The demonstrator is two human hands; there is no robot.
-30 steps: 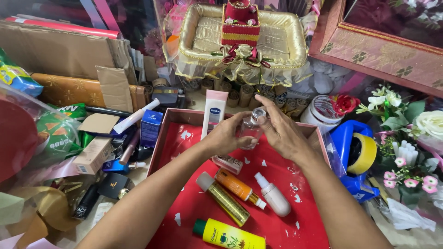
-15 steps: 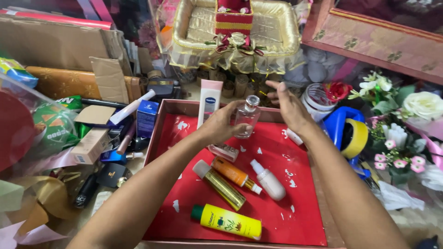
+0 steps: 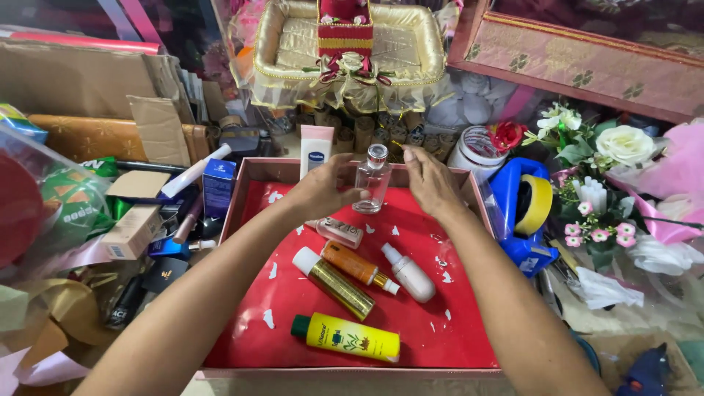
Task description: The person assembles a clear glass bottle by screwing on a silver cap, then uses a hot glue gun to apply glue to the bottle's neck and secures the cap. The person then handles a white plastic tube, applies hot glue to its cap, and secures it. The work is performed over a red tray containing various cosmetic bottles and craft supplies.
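Clear bottle [image 3: 372,180] upright on red tray [image 3: 469,345], pinched by left hand [image 3: 326,187]; right hand [image 3: 433,183] open beside it, not touching. Yellow tube [image 3: 352,337] near front edge.

Bright, even light falls from above; shadows under the bottles on the red tray [image 3: 469,345] are short and soft. Focus is sharp across the centre. The wide lens bends and stretches the edges. The clear glass bottle [image 3: 372,180] shows small highlights, without harsh glare.
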